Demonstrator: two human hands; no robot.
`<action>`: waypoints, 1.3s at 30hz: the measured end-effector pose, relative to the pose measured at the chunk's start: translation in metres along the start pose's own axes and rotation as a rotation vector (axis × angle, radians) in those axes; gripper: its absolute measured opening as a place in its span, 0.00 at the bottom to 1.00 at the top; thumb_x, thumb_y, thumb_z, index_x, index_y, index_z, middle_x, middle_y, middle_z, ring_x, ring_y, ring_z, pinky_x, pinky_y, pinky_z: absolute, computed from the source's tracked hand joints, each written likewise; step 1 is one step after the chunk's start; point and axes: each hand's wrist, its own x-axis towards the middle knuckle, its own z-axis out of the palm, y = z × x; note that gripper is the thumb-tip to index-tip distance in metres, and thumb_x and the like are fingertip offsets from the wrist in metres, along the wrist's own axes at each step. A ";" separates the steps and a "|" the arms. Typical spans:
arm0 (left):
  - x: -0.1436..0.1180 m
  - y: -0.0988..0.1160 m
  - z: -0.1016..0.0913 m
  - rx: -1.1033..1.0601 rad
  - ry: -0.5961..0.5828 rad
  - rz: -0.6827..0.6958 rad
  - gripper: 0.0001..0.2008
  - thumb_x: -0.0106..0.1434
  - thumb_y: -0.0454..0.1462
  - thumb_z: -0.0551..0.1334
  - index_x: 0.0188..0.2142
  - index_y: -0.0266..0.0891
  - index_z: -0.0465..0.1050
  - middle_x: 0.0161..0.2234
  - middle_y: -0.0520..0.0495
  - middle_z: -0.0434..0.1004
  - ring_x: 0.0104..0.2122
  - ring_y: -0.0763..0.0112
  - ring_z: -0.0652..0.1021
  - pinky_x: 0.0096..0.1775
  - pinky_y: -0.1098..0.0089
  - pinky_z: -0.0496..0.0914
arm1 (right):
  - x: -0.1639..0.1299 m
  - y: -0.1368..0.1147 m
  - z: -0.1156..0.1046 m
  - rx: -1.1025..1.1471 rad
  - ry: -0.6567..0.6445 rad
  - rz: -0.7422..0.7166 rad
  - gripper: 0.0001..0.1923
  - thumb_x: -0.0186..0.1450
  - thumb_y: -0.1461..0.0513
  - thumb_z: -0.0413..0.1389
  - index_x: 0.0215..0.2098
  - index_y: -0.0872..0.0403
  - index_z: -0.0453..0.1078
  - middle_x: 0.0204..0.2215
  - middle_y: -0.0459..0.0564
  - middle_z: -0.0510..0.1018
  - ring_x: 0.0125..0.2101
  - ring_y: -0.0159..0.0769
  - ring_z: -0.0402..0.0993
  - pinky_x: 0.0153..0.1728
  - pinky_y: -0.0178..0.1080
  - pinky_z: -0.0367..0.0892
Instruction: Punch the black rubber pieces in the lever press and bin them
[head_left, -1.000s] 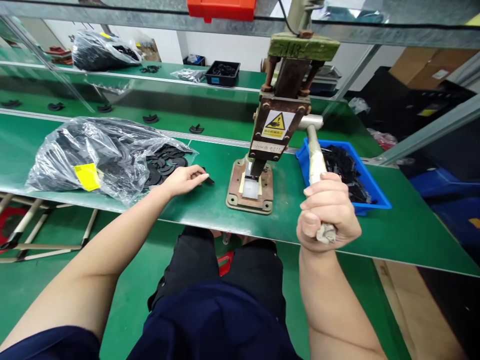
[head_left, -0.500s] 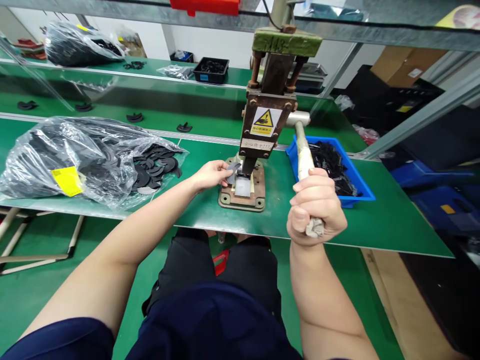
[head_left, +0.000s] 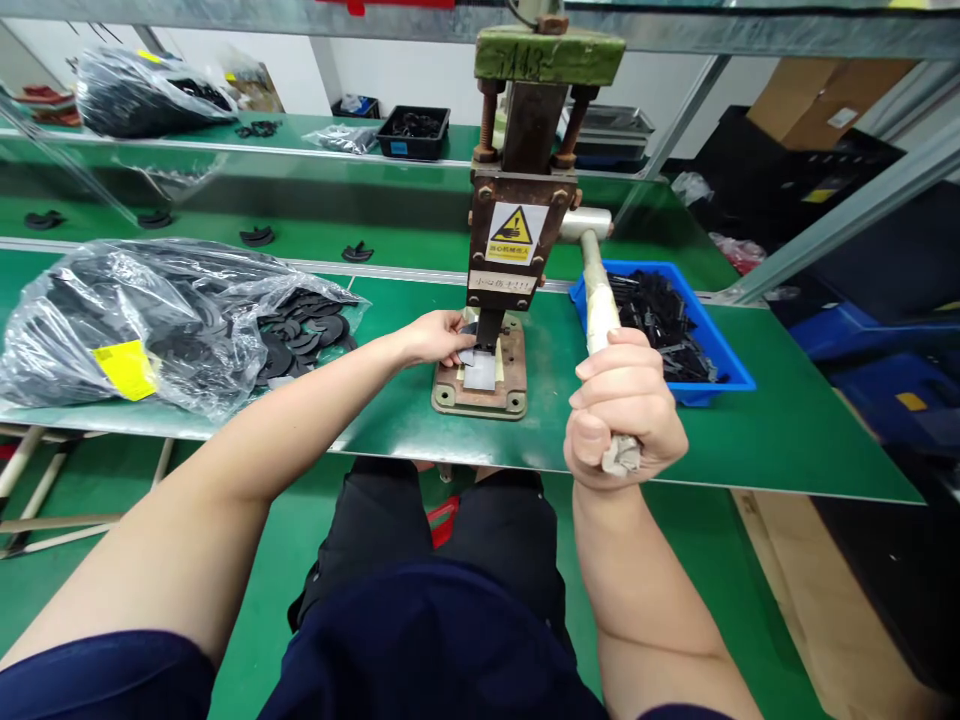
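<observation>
A hand press (head_left: 517,220) with a yellow warning label stands on the green bench (head_left: 787,440). My right hand (head_left: 622,410) is closed around its wrapped lever handle (head_left: 596,300), low and toward me. At the press base (head_left: 480,385), my left hand (head_left: 439,337) pinches a flat black part (head_left: 471,340) lying on the die under the ram. A clear plastic bag (head_left: 150,320) spilling several black flat parts lies to the left.
A blue tray (head_left: 705,350) of black parts sits right of the press. Behind it a conveyor (head_left: 300,215) carries scattered black parts. A black bin (head_left: 412,135) and another bag stand on the far bench. Metal frame rails run overhead and to the right.
My left hand took a black part from beside the bag and moved right, setting it under the press ram. My right hand stayed closed on the lever.
</observation>
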 end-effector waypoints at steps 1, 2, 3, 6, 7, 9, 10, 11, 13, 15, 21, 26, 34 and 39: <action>0.000 0.002 0.001 0.009 -0.003 -0.017 0.18 0.61 0.42 0.78 0.32 0.40 0.71 0.20 0.50 0.76 0.20 0.71 0.79 0.22 0.75 0.71 | 0.000 0.000 0.001 -0.004 0.004 -0.001 0.14 0.67 0.54 0.59 0.26 0.47 0.63 0.22 0.36 0.74 0.31 0.32 0.78 0.54 0.55 0.77; 0.001 0.005 0.002 0.014 -0.008 -0.040 0.17 0.61 0.41 0.78 0.34 0.40 0.71 0.21 0.51 0.76 0.20 0.70 0.79 0.22 0.75 0.71 | 0.000 0.000 0.001 -0.006 0.008 0.002 0.14 0.67 0.54 0.58 0.26 0.47 0.63 0.21 0.36 0.73 0.31 0.32 0.78 0.54 0.54 0.77; 0.001 0.007 0.004 0.014 -0.013 -0.066 0.16 0.61 0.41 0.78 0.35 0.39 0.72 0.21 0.51 0.77 0.20 0.70 0.79 0.21 0.75 0.70 | 0.000 0.000 0.002 -0.006 0.015 0.002 0.14 0.67 0.54 0.58 0.26 0.47 0.63 0.21 0.36 0.73 0.31 0.32 0.78 0.54 0.54 0.77; 0.002 0.012 0.007 0.011 -0.009 -0.145 0.16 0.58 0.41 0.79 0.38 0.40 0.75 0.22 0.51 0.77 0.18 0.71 0.79 0.21 0.75 0.70 | 0.000 0.000 0.004 0.012 0.046 -0.005 0.15 0.68 0.54 0.58 0.26 0.48 0.63 0.22 0.36 0.72 0.31 0.30 0.78 0.54 0.53 0.76; 0.003 0.013 0.007 0.014 -0.003 -0.167 0.16 0.58 0.40 0.79 0.39 0.40 0.76 0.22 0.52 0.77 0.18 0.71 0.79 0.21 0.75 0.70 | 0.000 0.000 0.005 0.023 0.057 -0.008 0.16 0.68 0.54 0.58 0.25 0.49 0.63 0.22 0.36 0.72 0.32 0.30 0.78 0.54 0.53 0.76; 0.005 0.013 0.008 0.018 -0.003 -0.202 0.16 0.59 0.40 0.79 0.39 0.40 0.76 0.21 0.52 0.77 0.17 0.71 0.78 0.22 0.74 0.71 | 0.000 0.000 0.004 0.033 0.049 -0.012 0.16 0.69 0.54 0.59 0.25 0.49 0.64 0.22 0.36 0.72 0.32 0.30 0.78 0.54 0.53 0.75; 0.006 0.013 0.009 0.016 -0.010 -0.215 0.15 0.60 0.40 0.78 0.40 0.40 0.76 0.21 0.52 0.77 0.17 0.71 0.78 0.22 0.74 0.71 | 0.000 0.000 0.004 0.032 0.033 -0.012 0.16 0.69 0.54 0.59 0.25 0.49 0.64 0.22 0.36 0.73 0.32 0.30 0.78 0.54 0.53 0.75; 0.005 0.013 0.010 0.014 -0.013 -0.223 0.14 0.62 0.40 0.76 0.41 0.41 0.75 0.21 0.52 0.77 0.17 0.70 0.78 0.22 0.73 0.72 | 0.000 0.001 0.003 0.027 0.023 -0.012 0.16 0.69 0.54 0.59 0.26 0.49 0.65 0.22 0.36 0.73 0.32 0.30 0.78 0.54 0.53 0.75; 0.001 0.011 0.015 0.017 0.013 -0.211 0.13 0.65 0.41 0.74 0.42 0.41 0.74 0.20 0.51 0.76 0.17 0.69 0.78 0.22 0.72 0.72 | 0.000 0.001 0.001 0.021 0.007 -0.014 0.16 0.69 0.54 0.59 0.26 0.48 0.65 0.23 0.36 0.74 0.32 0.30 0.78 0.54 0.54 0.76; -0.007 0.009 0.021 0.034 0.071 -0.147 0.14 0.66 0.42 0.73 0.44 0.41 0.72 0.20 0.51 0.76 0.17 0.68 0.78 0.22 0.72 0.71 | 0.000 0.002 -0.001 0.025 0.002 -0.025 0.16 0.69 0.54 0.60 0.26 0.49 0.65 0.22 0.37 0.74 0.32 0.31 0.78 0.53 0.54 0.76; -0.048 -0.014 0.009 0.003 -0.027 0.183 0.10 0.71 0.40 0.65 0.48 0.38 0.74 0.33 0.47 0.83 0.29 0.71 0.82 0.31 0.72 0.75 | 0.000 0.006 0.002 0.032 0.045 -0.030 0.21 0.68 0.53 0.62 0.22 0.51 0.62 0.22 0.38 0.75 0.31 0.32 0.79 0.52 0.55 0.75; -0.086 -0.053 -0.089 0.592 0.416 0.243 0.12 0.69 0.40 0.64 0.48 0.39 0.82 0.47 0.41 0.85 0.45 0.61 0.83 0.53 0.62 0.76 | -0.001 0.009 0.007 0.028 0.100 -0.024 0.26 0.68 0.48 0.62 0.20 0.51 0.60 0.19 0.38 0.73 0.29 0.31 0.79 0.50 0.54 0.77; -0.092 -0.087 -0.224 1.106 0.420 0.003 0.24 0.67 0.40 0.62 0.60 0.40 0.81 0.58 0.41 0.83 0.57 0.53 0.79 0.63 0.60 0.70 | -0.003 0.018 0.009 0.007 0.169 -0.048 0.28 0.66 0.46 0.63 0.19 0.50 0.59 0.16 0.38 0.70 0.26 0.31 0.77 0.47 0.54 0.78; -0.055 -0.076 -0.229 1.319 0.119 0.037 0.33 0.62 0.37 0.63 0.67 0.45 0.76 0.64 0.43 0.79 0.63 0.52 0.75 0.64 0.62 0.66 | -0.002 0.016 0.008 0.022 0.125 -0.052 0.24 0.66 0.49 0.63 0.20 0.50 0.61 0.18 0.38 0.72 0.27 0.32 0.78 0.48 0.55 0.77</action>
